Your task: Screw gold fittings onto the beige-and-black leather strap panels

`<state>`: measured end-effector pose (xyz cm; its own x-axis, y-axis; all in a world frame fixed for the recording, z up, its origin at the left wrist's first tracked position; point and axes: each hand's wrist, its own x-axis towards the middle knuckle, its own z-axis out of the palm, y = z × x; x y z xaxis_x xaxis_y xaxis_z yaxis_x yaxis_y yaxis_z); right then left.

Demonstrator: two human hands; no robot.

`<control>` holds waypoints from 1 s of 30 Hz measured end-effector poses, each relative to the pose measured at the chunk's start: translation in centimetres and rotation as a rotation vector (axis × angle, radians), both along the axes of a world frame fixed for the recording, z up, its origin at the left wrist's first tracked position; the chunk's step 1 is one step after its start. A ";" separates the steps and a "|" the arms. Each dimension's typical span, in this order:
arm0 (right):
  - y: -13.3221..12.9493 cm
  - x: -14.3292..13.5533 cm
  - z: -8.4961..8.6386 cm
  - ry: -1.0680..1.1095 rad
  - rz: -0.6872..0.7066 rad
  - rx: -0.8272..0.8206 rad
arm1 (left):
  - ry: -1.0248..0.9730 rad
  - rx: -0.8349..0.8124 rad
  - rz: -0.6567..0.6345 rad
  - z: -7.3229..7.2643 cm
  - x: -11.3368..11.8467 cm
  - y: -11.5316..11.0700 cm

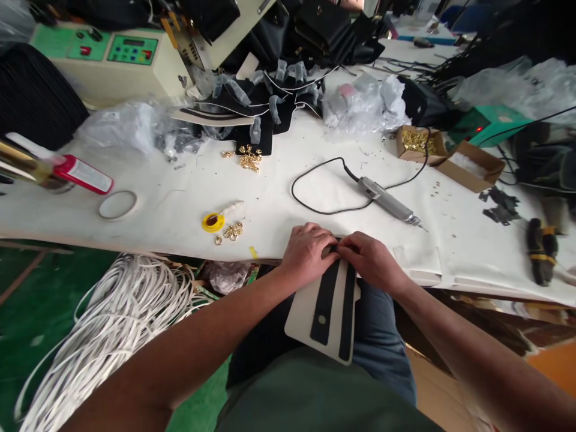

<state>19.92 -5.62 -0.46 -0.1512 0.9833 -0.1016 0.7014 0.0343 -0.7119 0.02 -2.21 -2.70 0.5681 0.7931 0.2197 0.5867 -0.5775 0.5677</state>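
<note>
A flat beige panel with dark strips (pixel 302 315) rests across my lap, its far end at the table's edge. One dark strip bears a small round pale spot near its lower end. My left hand (pixel 309 251) is closed on the panel's far end, fingers curled over the top. Close beside it, my right hand (pixel 369 259) pinches the same end with thumb and fingertips. Whatever small part lies between the fingertips is hidden. Beyond my hands lies a grey electric screwdriver (pixel 389 203) with its cord looped on the table.
Gold-coloured rings (pixel 234 230) lie by a yellow round lid (pixel 213 222). More gold fittings (pixel 250 159) sit farther back. A red-and-white bottle (pixel 87 174) and tape ring (pixel 117 205) are left; small cardboard boxes (pixel 472 165) and pliers (pixel 542 252) right. White cords (pixel 117 324) hang below.
</note>
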 end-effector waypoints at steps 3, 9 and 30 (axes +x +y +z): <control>0.3 -0.2 0.1 -0.026 -0.042 -0.032 | -0.011 0.005 -0.004 -0.1 0.0 0.0; 1.0 -0.3 0.3 -0.042 -0.103 -0.144 | -0.002 -0.008 -0.011 -0.3 -0.1 0.1; 0.7 -0.4 0.2 0.032 -0.162 -0.150 | -0.001 0.017 0.003 -0.3 0.0 -0.2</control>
<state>19.48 -4.97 -0.23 0.0021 0.9692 -0.2463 0.6663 -0.1850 -0.7224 0.04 -2.37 -3.00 0.5657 0.7909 0.2335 0.5878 -0.5853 0.5584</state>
